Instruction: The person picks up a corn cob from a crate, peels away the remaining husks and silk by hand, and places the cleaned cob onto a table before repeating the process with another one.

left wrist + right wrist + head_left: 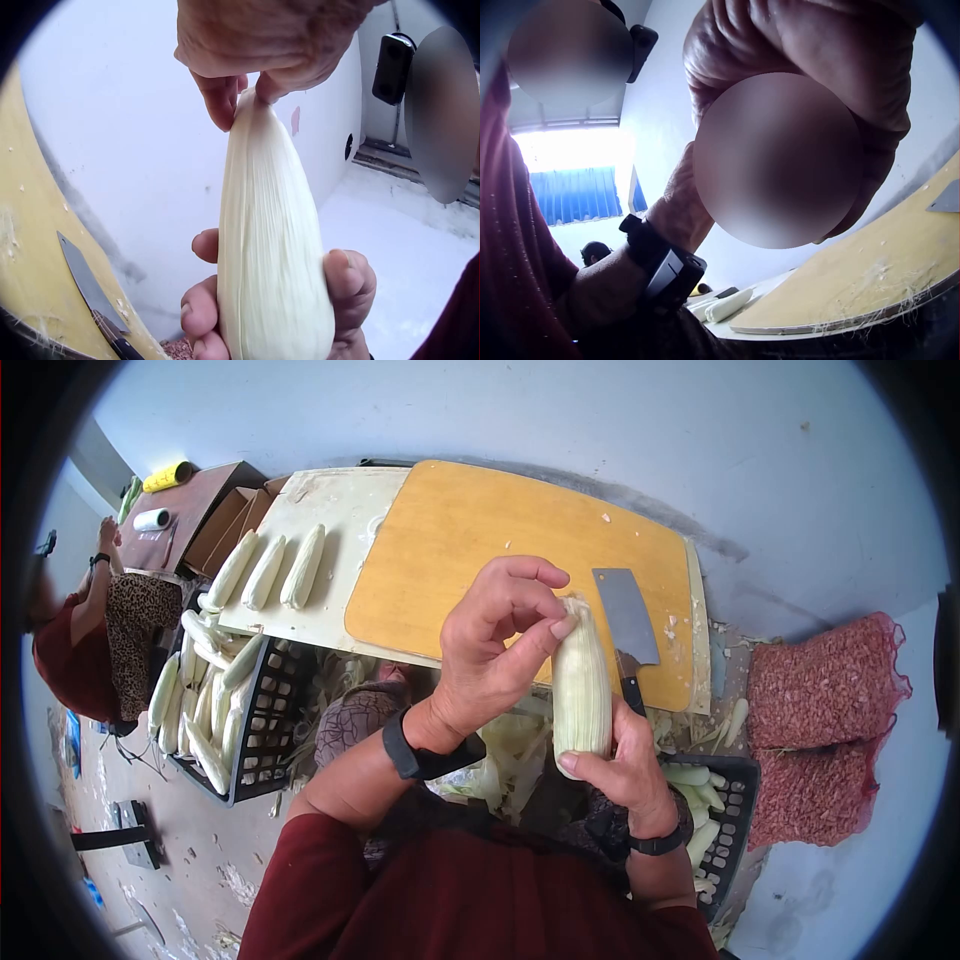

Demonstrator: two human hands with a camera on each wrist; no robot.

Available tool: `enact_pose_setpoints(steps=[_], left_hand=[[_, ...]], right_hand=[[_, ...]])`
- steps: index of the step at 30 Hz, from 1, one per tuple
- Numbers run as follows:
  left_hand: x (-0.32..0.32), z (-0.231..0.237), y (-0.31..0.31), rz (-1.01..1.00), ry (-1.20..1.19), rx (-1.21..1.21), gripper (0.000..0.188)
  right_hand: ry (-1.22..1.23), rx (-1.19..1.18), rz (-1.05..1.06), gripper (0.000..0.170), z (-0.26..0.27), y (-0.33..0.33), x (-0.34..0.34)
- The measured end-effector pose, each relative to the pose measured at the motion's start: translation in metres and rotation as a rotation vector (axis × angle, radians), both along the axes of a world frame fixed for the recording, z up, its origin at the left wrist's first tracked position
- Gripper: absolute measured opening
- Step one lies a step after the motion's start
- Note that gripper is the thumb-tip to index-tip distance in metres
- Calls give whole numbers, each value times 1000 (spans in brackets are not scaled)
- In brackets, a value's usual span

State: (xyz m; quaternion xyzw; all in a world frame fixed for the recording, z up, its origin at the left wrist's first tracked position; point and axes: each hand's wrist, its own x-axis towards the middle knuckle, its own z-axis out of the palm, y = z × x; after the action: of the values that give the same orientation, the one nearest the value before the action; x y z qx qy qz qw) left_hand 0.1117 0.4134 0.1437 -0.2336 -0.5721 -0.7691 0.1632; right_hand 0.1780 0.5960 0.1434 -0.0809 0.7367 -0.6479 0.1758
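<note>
An ear of corn in its pale husk (583, 695) is held up in front of the body, over the near edge of the yellow board (470, 530). My left hand (500, 625) pinches the husk at its narrow top end with thumb and fingers. Around the thick lower part, my right hand (632, 765) grips the ear, thumb on one side and fingers on the other. In the left wrist view the husk (270, 247) still wraps the ear, hiding the kernels. A blurred disc covers the middle of the right wrist view.
A cleaver (626, 615) lies on the board's right side. Three husked-in ears (264, 572) lie on the pale tabletop to the left. Black crates hold more ears, left (262, 735) and right (738, 800). Red mesh sacks (820, 680) stand right. Another person (85, 650) is far left.
</note>
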Motion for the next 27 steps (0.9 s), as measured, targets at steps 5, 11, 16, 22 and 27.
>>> enact_pose_setpoints(steps=[5,11,16,22,27], left_hand=[[6,0,3,6,32,-43,16],[10,1,4,17,47,-43,16],[10,-1,7,46,121,-108,15],[13,-1,7,54,81,-136,16],[14,1,8,60,85,-151,12]], right_hand=[[-21,-31,-12,53,-1,-1,1],[-17,-64,-13,52,-3,-2,2],[-5,-77,-8,51,-5,-2,1],[29,-51,7,50,-5,-2,0],[28,-46,-7,49,-6,-3,1]])
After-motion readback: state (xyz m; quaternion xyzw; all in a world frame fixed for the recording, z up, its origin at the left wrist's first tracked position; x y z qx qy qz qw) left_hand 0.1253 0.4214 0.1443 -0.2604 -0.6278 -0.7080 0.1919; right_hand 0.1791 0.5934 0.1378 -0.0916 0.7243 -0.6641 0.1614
